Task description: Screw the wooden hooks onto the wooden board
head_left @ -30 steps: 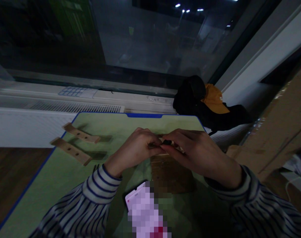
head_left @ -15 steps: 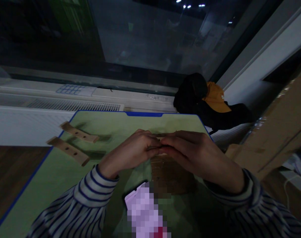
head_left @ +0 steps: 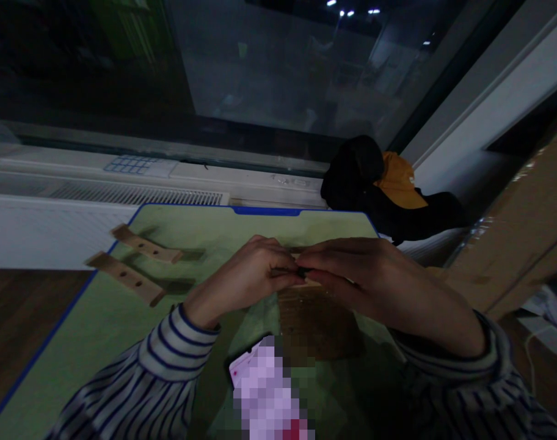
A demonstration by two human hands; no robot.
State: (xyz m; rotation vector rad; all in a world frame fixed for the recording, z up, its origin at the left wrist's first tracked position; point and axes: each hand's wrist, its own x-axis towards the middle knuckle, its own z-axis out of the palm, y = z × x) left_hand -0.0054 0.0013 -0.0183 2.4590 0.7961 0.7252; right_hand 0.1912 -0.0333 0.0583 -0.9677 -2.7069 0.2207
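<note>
My left hand and my right hand meet fingertip to fingertip over the middle of a green mat. Both are closed in a pinch on a small dark part that is mostly hidden by the fingers. Under the hands a pale wooden piece shows in part, above a dark brown wooden board. Two loose wooden slats with holes lie on the mat to the left, well apart from my hands.
A pink blurred object sits at the near edge between my striped sleeves. Beyond the mat runs a white vent ledge under a dark window. A black bag with an orange cap rests at right, beside a cardboard box.
My hands stay pinched together in the same spot. The right forearm has turned slightly, and the view has shifted a little.
</note>
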